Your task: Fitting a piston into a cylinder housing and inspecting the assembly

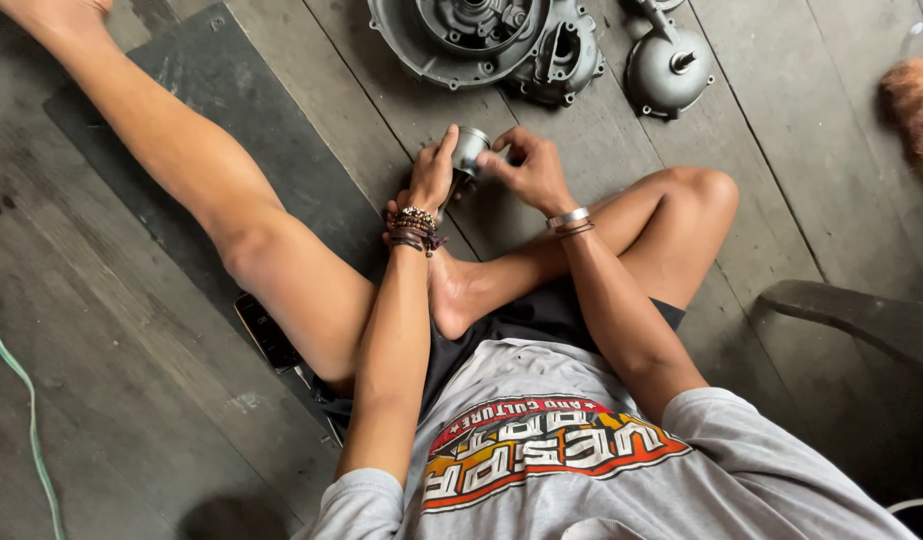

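On the plank floor (131, 330), a person in a grey printed T-shirt (581, 470) and dark shorts (541, 312) is sitting, the left leg (211, 180) stretching out over a dark mat (231, 90) and the right leg (621, 230) folding in so that the foot (451, 295) is lying between the forearms. A dark flat phone (266, 330) is lying on the boards just beside the left thigh. At the far left edge a green cord (11, 390) is trailing across the floor.

Just beyond the foot, both hands are meeting over a small metal cylinder (469, 150), which is being held clear of the floor above the shin. The left hand (431, 175), its wrist wearing a stack of beaded bracelets (414, 228), is closing on the cylinder from the left, thumb pressing against its side. The right hand (529, 170), with a silver bangle (568, 218) on the wrist, is pinching the cylinder from the right with curled fingertips, so both grips are clamping the same part.

Farther off, a large round engine casing (461, 40) is lying on the boards, with a smaller domed cover (666, 72) near it to the right. A dark chair edge (851, 320) is showing at the right, and a tuft of brown fibres (911, 110) is lying near the upper right corner.
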